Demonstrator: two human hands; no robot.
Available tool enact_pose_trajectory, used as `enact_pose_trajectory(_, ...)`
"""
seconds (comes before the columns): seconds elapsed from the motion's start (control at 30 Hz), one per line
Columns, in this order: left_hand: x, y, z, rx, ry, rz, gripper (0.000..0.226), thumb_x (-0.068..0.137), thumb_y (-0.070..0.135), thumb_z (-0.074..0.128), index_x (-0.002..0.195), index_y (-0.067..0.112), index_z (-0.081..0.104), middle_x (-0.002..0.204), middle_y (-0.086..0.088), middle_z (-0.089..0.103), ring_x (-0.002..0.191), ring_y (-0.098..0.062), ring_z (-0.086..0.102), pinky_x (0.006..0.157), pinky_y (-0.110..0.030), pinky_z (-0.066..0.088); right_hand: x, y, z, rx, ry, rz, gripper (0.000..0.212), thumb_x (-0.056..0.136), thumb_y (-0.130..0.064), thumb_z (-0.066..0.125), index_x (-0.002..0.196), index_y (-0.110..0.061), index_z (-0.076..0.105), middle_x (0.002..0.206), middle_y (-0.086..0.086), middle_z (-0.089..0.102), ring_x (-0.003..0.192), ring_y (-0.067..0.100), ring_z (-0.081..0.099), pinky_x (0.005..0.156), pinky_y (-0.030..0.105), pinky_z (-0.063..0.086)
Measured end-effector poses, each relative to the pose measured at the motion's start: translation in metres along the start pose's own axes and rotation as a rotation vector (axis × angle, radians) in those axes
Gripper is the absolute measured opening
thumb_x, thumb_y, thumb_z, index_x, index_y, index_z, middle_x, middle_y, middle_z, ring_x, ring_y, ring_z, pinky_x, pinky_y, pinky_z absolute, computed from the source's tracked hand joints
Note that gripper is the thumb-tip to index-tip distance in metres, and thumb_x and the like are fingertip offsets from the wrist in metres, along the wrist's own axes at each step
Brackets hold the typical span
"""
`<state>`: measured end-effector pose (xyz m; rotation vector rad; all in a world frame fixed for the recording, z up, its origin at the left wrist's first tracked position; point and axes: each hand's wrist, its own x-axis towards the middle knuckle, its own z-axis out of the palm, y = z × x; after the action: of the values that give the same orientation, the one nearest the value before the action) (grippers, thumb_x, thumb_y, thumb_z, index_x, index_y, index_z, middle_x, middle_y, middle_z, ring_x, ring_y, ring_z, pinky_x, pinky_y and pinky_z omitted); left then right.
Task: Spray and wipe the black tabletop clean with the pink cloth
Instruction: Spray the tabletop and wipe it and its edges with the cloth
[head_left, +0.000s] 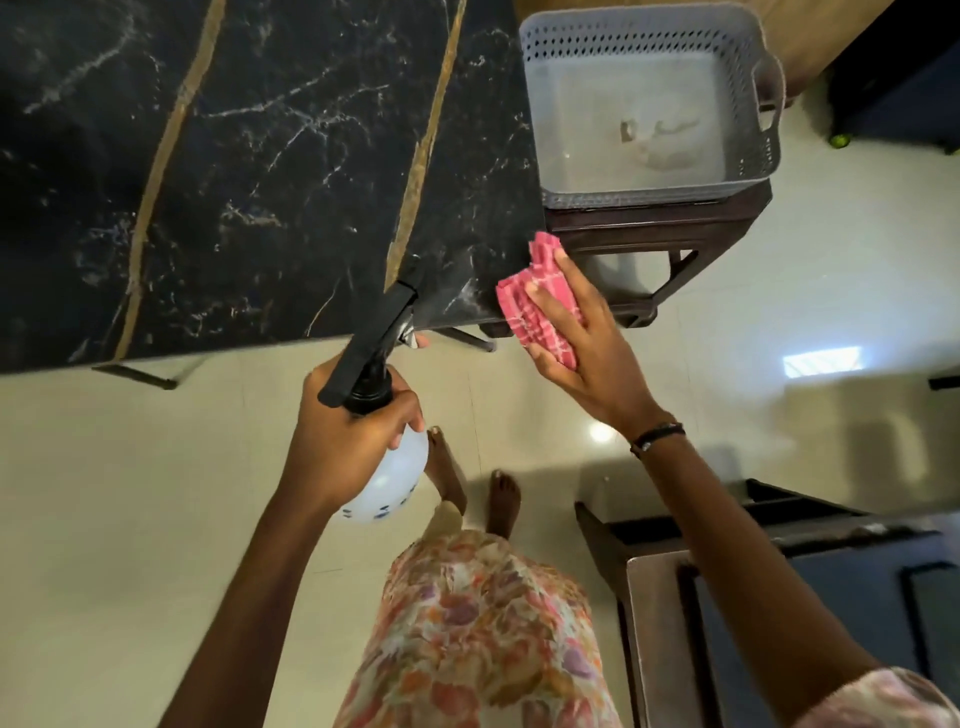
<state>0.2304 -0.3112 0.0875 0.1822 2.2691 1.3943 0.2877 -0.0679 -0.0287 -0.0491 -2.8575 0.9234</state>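
While gripped: pink cloth (535, 299), right hand (587, 343).

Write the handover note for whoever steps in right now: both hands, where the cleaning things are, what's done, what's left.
Left hand: gripping the spray bottle, nozzle aimed at the near right corner of the black tabletop.
Right hand: holding the folded pink cloth by that corner's edge; whether it touches the top is unclear.
Done: faint whitish mist or smears show near that corner and at the left, so some spraying seems to have happened.
Left: spray the remaining surface and wipe all of it.
Nearby: grey basket on a dark stool, right of the table.
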Motion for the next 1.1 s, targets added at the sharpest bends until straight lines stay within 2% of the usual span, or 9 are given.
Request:
enact_pose_trajectory(0.13, -0.013, -0.009, -0.001, -0.045, 0.027, -0.019, 0.02, 0.068, 0.01, 0.051, 0.066, 0.026, 0.062, 0.044, 0.003, 0.053, 0.061, -0.032, 0.06, 0.072, -0.011, 0.048, 0.017, 0.003, 0.0, -0.136, 0.02, -0.091, 0.054, 0.094, -0.039, 0.053, 0.142, -0.025, 0.033, 0.154, 0.013, 0.027, 0.144, 0.031, 0.02, 0.115, 0.041, 0.028)
enact_pose_trajectory(0.27, -0.018, -0.015, -0.002, -0.02, 0.05, -0.057, 0.024, 0.068, 0.014, 0.053, 0.084, 0.001, 0.065, 0.043, 0.004, 0.052, 0.064, -0.035, 0.062, 0.081, -0.032, 0.049, 0.032, -0.006, -0.014, -0.308, -0.048, -0.141, 0.053, 0.097, -0.047, 0.043, 0.145, -0.026, 0.033, 0.154, 0.012, 0.03, 0.145, 0.034, 0.019, 0.116, 0.043, 0.024)
enact_pose_trajectory(0.43, -0.02, -0.006, -0.001, -0.021, 0.059, -0.058, 0.023, 0.067, 0.012, 0.051, 0.086, 0.01, 0.065, 0.043, 0.003, 0.052, 0.064, -0.041, 0.059, 0.077, -0.036, 0.05, 0.064, -0.04, -0.015, -0.574, -0.167, -0.108, 0.055, 0.097, -0.053, 0.024, 0.148, -0.032, 0.027, 0.155, 0.009, 0.029, 0.142, 0.039, 0.023, 0.112, 0.06, 0.024)
enact_pose_trajectory(0.6, -0.023, 0.001, 0.0, -0.077, 0.076, -0.094, 0.014, 0.066, 0.01, 0.052, 0.07, 0.018, 0.063, 0.043, -0.002, 0.049, 0.064, -0.046, 0.052, 0.072, -0.038, 0.049, 0.084, -0.089, 0.021, -0.611, -0.272, -0.216, 0.055, 0.099, -0.046, 0.026, 0.151, -0.033, 0.012, 0.16, 0.006, 0.012, 0.145, 0.04, 0.009, 0.117, 0.06, 0.008)
enact_pose_trajectory(0.7, -0.025, 0.002, -0.001, -0.057, 0.102, -0.126, 0.026, 0.07, 0.004, 0.056, 0.047, 0.015, 0.059, 0.045, -0.006, 0.049, 0.065, -0.041, 0.052, 0.063, -0.02, 0.048, 0.084, -0.119, 0.044, -0.608, -0.378, -0.403, 0.062, 0.095, -0.057, 0.029, 0.15, -0.03, 0.021, 0.159, 0.003, 0.019, 0.145, 0.035, 0.015, 0.117, 0.055, 0.004)
enact_pose_trajectory(0.77, -0.026, 0.002, -0.005, -0.049, 0.116, -0.136, 0.03, 0.073, 0.001, 0.057, 0.047, 0.015, 0.059, 0.047, -0.009, 0.05, 0.062, -0.038, 0.051, 0.06, -0.015, 0.046, 0.087, -0.122, 0.036, -0.509, -0.415, -0.458, 0.066, 0.094, -0.062, 0.02, 0.15, -0.027, 0.024, 0.159, 0.002, 0.021, 0.147, 0.028, 0.015, 0.12, 0.049, 0.003)
enact_pose_trajectory(0.83, -0.028, 0.005, -0.013, -0.085, 0.109, -0.125, 0.014, 0.068, 0.007, 0.054, 0.061, 0.015, 0.063, 0.049, -0.014, 0.05, 0.054, -0.032, 0.048, 0.066, -0.03, 0.049, 0.091, -0.105, 0.013, -0.353, -0.469, -0.492, 0.062, 0.099, -0.053, 0.024, 0.151, -0.019, 0.02, 0.159, 0.004, 0.018, 0.147, 0.021, 0.013, 0.121, 0.042, 0.006)
enact_pose_trajectory(0.9, -0.029, 0.005, -0.021, -0.115, 0.111, -0.101, 0.019, 0.066, 0.007, 0.052, 0.074, 0.02, 0.064, 0.052, -0.019, 0.053, 0.049, -0.025, 0.047, 0.068, -0.042, 0.049, 0.093, -0.072, -0.011, -0.387, -0.472, -0.556, 0.059, 0.101, -0.048, 0.026, 0.151, -0.016, 0.023, 0.158, 0.006, 0.019, 0.147, 0.02, 0.015, 0.121, 0.043, 0.014)
enact_pose_trajectory(1.1, -0.036, -0.013, -0.044, -0.139, 0.223, -0.099, 0.033, 0.079, -0.001, 0.053, 0.101, 0.02, 0.064, 0.046, 0.002, 0.056, 0.048, -0.011, 0.055, 0.08, -0.036, 0.051, 0.094, -0.022, -0.038, -0.675, -0.49, -0.614, 0.086, 0.085, -0.079, 0.03, 0.151, -0.025, 0.022, 0.159, 0.006, 0.018, 0.147, 0.03, 0.01, 0.117, 0.058, 0.01)
